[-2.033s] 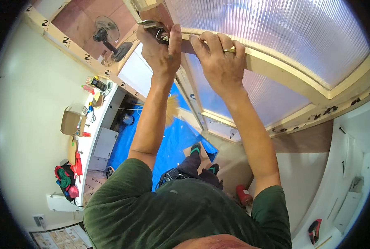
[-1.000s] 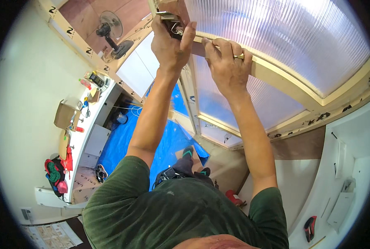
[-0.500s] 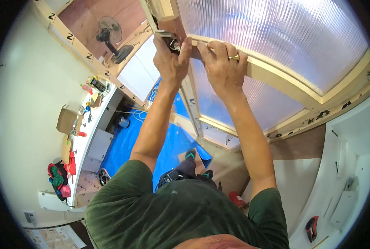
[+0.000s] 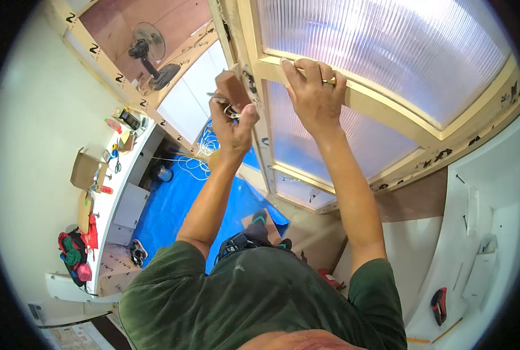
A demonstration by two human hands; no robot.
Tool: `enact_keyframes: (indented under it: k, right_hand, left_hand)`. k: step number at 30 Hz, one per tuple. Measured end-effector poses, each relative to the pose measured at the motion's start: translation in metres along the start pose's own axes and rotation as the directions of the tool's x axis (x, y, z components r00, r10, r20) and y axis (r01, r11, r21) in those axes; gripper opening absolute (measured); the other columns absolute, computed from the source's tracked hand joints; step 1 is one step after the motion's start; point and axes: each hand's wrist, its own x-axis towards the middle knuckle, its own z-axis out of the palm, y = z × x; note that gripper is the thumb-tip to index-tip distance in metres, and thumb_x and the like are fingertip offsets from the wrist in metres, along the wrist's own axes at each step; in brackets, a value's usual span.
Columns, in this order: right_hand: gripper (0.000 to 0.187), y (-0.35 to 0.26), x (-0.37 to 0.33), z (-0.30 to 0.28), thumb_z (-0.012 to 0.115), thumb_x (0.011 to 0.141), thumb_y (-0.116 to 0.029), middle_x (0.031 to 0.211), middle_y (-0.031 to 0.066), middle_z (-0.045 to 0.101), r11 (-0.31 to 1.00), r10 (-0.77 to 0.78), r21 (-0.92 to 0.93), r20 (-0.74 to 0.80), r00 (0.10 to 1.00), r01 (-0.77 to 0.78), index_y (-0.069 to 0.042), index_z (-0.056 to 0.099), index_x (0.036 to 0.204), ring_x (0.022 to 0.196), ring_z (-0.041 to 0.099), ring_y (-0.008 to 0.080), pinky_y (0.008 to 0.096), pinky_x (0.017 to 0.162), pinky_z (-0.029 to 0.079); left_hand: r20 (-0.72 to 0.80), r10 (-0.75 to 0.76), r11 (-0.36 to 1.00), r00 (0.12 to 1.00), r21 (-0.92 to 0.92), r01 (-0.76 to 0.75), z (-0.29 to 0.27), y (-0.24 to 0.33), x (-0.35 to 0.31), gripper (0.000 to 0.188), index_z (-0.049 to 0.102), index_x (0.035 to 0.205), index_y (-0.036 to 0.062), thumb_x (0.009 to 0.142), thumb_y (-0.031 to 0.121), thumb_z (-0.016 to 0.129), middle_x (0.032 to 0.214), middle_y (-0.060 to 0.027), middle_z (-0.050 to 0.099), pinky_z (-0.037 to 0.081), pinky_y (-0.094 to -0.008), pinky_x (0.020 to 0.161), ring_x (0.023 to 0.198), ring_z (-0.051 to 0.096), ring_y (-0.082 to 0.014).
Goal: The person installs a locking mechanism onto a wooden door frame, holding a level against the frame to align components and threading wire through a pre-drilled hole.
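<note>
My left hand (image 4: 235,135) grips a brown rectangular block (image 4: 233,88), held just left of the door's edge and apart from it. Shiny metal (image 4: 231,112) shows between the fingers; its exact shape is hidden by my hand. My right hand (image 4: 319,100) is hooked over the middle rail of a pale wooden door frame (image 4: 382,111), fingers curled on its upper edge. Above and below that rail sit clear ribbed panels (image 4: 382,52). Dark marks run along the frame's left edge, close to the block.
At left, a white counter (image 4: 113,195) bears an open cardboard box (image 4: 86,169), scissors and bottles. A fan (image 4: 149,58) stands beyond it. Blue sheeting (image 4: 175,204) with loose white cable (image 4: 198,160) covers floor. A red-and-black tool (image 4: 439,306) lies at lower right.
My left hand has drawn the brown block away from the door's edge, down and slightly left. The right hand stays on the rail. The whole view has shifted slightly.
</note>
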Motion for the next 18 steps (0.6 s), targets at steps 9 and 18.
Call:
enact_keyframes:
  k: [9,18]
  right_hand:
    - [0.022,-0.024,0.029,0.005,0.086,0.086,-0.030,0.106,-0.0050,0.065,0.984,0.111,0.136,0.031,0.993,-0.115,-0.021,0.081,0.105,0.104,0.059,0.0205,0.0450,0.093,0.037]
    - [0.015,-0.040,0.052,0.017,0.080,0.092,-0.026,0.091,0.0013,0.066,0.892,0.210,0.416,-0.031,0.977,-0.179,-0.013,0.076,0.088,0.089,0.063,0.0265,0.0436,0.083,0.042]
  left_hand:
    - [0.185,-0.612,0.651,0.769,-0.435,0.623,-0.055,-0.013,-0.042,0.040,0.057,0.126,0.0050,0.106,0.039,0.065,0.089,-0.0091,0.067,0.053,-0.0330,0.056,0.069,0.067,-0.0210]
    - [0.208,-0.698,0.576,0.685,-0.405,0.710,-0.086,-0.021,-0.093,0.027,0.059,0.116,0.0120,0.106,0.036,0.067,0.085,-0.0015,0.067,0.049,-0.0275,0.054,0.066,0.065,-0.0118]
